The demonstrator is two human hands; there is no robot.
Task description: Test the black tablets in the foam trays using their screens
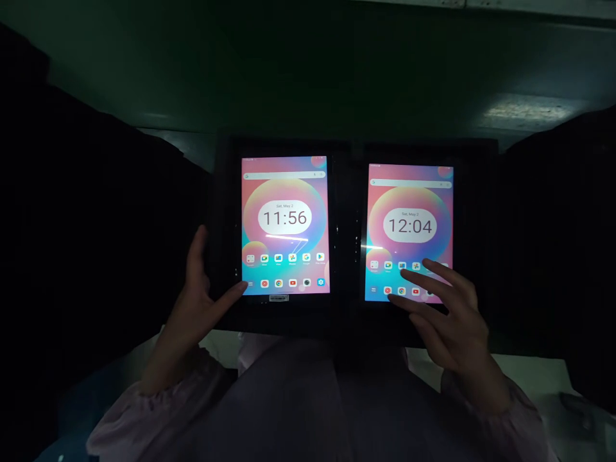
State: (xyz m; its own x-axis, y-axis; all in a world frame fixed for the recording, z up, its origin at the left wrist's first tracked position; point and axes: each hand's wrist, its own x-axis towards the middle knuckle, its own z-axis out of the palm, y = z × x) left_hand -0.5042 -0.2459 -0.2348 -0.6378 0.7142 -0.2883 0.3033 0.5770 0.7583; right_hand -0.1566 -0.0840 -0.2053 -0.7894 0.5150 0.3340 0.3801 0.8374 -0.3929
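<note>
At left hand [195,314], left tablet [285,224]; under right hand [459,321], right tablet [410,224].

Single head-worn view, looking forward and down, near, left tablet [285,192] and right tablet [410,196] mid-frame, wearer's torso [289,404] below

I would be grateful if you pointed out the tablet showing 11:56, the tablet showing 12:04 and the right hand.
Tablet showing 11:56 [285,225]: head view, middle of its lit screen.
Tablet showing 12:04 [410,231]: head view, middle of its lit screen.
Right hand [461,326]: head view, back of the hand.
</note>
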